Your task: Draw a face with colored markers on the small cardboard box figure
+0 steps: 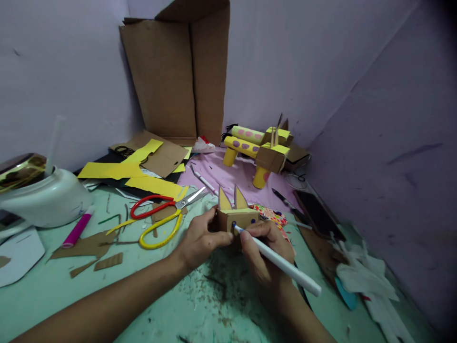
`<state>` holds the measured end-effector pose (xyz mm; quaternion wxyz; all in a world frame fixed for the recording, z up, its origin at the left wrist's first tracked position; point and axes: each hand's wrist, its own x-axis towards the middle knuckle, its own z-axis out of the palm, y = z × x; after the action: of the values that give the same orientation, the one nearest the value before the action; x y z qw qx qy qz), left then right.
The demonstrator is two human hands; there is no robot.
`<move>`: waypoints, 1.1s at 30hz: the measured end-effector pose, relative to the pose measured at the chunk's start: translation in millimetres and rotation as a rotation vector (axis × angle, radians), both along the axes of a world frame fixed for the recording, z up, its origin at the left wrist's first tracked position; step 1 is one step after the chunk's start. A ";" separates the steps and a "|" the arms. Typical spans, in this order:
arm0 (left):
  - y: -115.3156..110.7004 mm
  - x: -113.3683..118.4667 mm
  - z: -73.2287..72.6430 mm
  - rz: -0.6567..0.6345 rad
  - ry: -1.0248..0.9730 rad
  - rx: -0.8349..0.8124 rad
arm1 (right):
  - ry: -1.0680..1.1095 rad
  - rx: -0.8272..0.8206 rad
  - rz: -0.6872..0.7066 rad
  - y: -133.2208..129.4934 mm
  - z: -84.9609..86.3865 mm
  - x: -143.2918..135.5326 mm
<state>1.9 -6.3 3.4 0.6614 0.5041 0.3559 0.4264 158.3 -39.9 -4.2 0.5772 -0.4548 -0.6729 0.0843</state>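
Note:
A small cardboard box head with two pointed ears and a yellow top edge is held upright over the table. My left hand grips its left side, thumb along the lower front. In my right hand is a white marker, its tip touching the box's front at a dark blue dot on the left. Another dark blue dot shows on the right of that face. Red-and-yellow scissors lie spread to the left of my left hand.
Two yellow cardboard animal figures stand on pink cloth at the back. Yellow paper strips, a magenta glue stick and a white teapot-like vessel sit left. On the right lie a phone and a craft knife. A tall cardboard box leans behind.

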 end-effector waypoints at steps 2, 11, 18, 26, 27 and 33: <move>-0.4 -0.2 -0.2 -0.003 0.000 0.003 | 0.008 -0.016 0.002 -0.3 0.7 0.2; 0.0 -0.8 1.0 -0.001 0.016 0.014 | 0.016 -0.052 -0.028 -0.7 1.5 2.8; -1.0 -1.1 2.1 -0.002 0.024 0.027 | 0.036 -0.074 -0.067 0.0 -1.3 2.9; -2.6 -1.2 2.4 0.000 0.035 0.030 | 0.032 -0.081 -0.082 -0.4 0.7 2.3; -2.5 -1.3 2.4 0.000 0.037 0.030 | 0.039 -0.088 -0.085 -0.4 1.2 1.9; -1.8 -1.7 1.6 -0.006 0.040 0.037 | 0.032 -0.072 -0.078 0.5 1.7 0.6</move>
<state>0.3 -8.1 5.1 0.6459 0.5257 0.3596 0.4209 158.8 -39.4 -2.5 0.5743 -0.4997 -0.6418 0.0931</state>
